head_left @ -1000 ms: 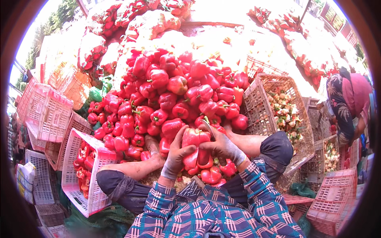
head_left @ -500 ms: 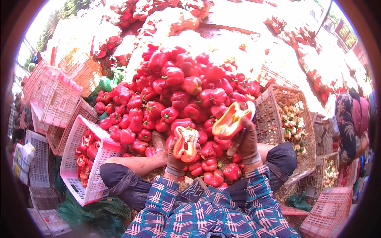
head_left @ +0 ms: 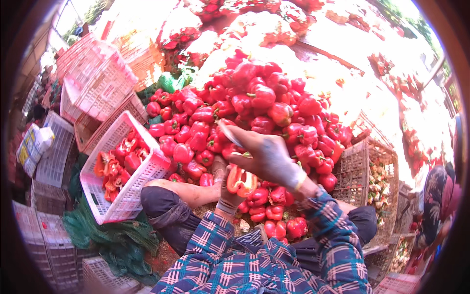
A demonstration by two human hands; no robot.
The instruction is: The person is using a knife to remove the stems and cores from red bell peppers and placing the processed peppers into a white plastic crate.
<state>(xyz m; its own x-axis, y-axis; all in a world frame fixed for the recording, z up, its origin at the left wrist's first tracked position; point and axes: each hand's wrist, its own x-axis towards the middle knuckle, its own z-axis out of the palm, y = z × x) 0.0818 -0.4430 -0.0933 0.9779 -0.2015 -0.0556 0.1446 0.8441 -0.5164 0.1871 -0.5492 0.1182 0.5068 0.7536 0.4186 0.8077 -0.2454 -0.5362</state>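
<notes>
At the far left, stacked pink crates [head_left: 93, 78] lean against one another. Just right of them, a white crate [head_left: 128, 169] sits tilted beside the person's bent knee and holds cut red pepper pieces [head_left: 120, 158]. Under it lies a dark green net [head_left: 110, 235]. In the middle, a big heap of red peppers [head_left: 245, 115] slopes down to the person's lap. The left hand [head_left: 226, 188] is closed around a pepper half [head_left: 241, 180] with its orange inside showing, held low in front of the heap. The right hand [head_left: 262, 154] reaches across above it, fingers curled around a thin knife [head_left: 229, 134] whose blade points up and left. To the right, a brown wicker basket [head_left: 364, 169] stands beside the heap. At the right edge, another person [head_left: 438, 196] in patterned clothes is partly visible.
</notes>
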